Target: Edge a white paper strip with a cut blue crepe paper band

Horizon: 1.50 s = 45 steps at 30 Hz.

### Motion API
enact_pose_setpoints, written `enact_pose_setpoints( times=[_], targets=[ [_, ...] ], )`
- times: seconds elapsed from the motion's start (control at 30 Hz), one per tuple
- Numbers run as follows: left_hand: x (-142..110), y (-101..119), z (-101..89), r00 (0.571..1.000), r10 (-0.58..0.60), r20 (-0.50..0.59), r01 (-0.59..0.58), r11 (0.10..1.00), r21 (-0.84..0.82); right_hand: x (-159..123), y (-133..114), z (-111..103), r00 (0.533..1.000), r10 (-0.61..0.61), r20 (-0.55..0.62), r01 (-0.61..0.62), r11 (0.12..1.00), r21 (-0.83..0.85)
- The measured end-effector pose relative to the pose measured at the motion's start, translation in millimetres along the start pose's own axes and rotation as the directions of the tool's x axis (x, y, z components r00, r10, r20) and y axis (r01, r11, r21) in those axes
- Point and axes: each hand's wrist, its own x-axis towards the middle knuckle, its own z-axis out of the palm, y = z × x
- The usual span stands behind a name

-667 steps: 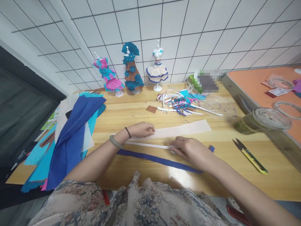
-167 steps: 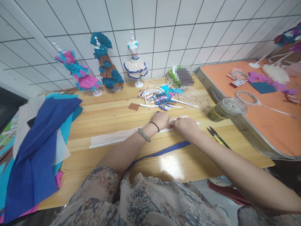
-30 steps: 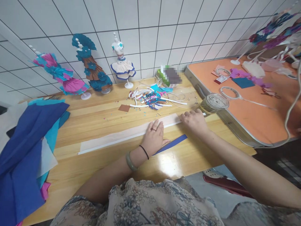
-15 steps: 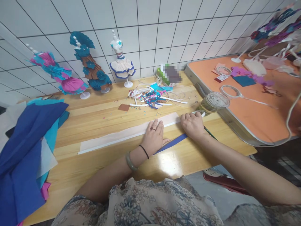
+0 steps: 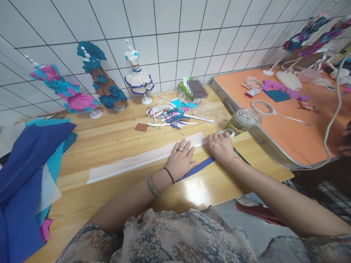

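Observation:
A long pale pink paper strip (image 5: 120, 165) lies slantwise on the wooden table, with white tape (image 5: 109, 178) running along its near edge. My left hand (image 5: 181, 159) rests flat over the strip and tape, fingers spread. At the strip's right end, the fingers of my right hand (image 5: 221, 148) are curled down on the tape; their tips are hidden. A tape roll (image 5: 232, 133) sits just behind those knuckles, partly covered. Between my hands and nearer to me lies a dark blue strip (image 5: 196, 170), its far end passing under my right hand.
A lidded clear jar (image 5: 244, 122) and a dark pencil-like stick (image 5: 241, 156) are at right. Paper scraps (image 5: 175, 115) lie behind the strip. Several dressed mannequin stands (image 5: 138, 80) line the wall. Blue crepe paper (image 5: 24, 175) is at left, an orange folding table (image 5: 296, 128) at right.
My left hand has slid slightly right along the strip, its fingers a little more spread. My right hand stays near the tape roll. The whole view has shifted slightly.

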Motion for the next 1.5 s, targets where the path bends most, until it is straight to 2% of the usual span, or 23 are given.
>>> enact_pose_setpoints(
  times=[0.43,0.8,0.97,1.17,1.3,1.37,1.5],
  targets=[
    [54.2,7.7,15.3,0.995,0.090,-0.051,-0.091,0.996,-0.010,0.1,0.5,8.6,0.999,0.029,-0.029,-0.028,0.999,0.035],
    [62.0,11.1,17.6,0.996,0.083,-0.044,-0.083,0.996,-0.006,0.2,10.5,-1.3,1.000,0.016,-0.001,-0.016,0.997,0.077],
    [60.5,11.2,19.3,0.997,0.072,-0.032,-0.073,0.997,-0.024,-11.1,13.4,0.4,1.000,0.006,-0.009,-0.005,0.994,0.105],
    [58.5,10.4,22.4,0.996,0.076,-0.036,-0.077,0.996,-0.041,-20.7,16.7,5.5,0.998,0.051,-0.038,-0.046,0.992,0.114],
    [54.0,7.6,19.5,0.997,0.065,-0.030,-0.067,0.995,-0.070,-28.8,21.6,8.6,0.987,0.084,-0.135,-0.062,0.985,0.160],
    [44.5,2.9,13.7,0.996,0.089,-0.030,-0.091,0.993,-0.078,-35.0,22.0,11.7,0.975,0.066,-0.212,-0.019,0.976,0.215],
    [7.4,-14.7,-2.5,0.987,0.159,-0.023,-0.161,0.984,-0.077,-45.0,8.8,15.9,0.938,-0.071,-0.340,0.194,0.919,0.344]
  ],
)
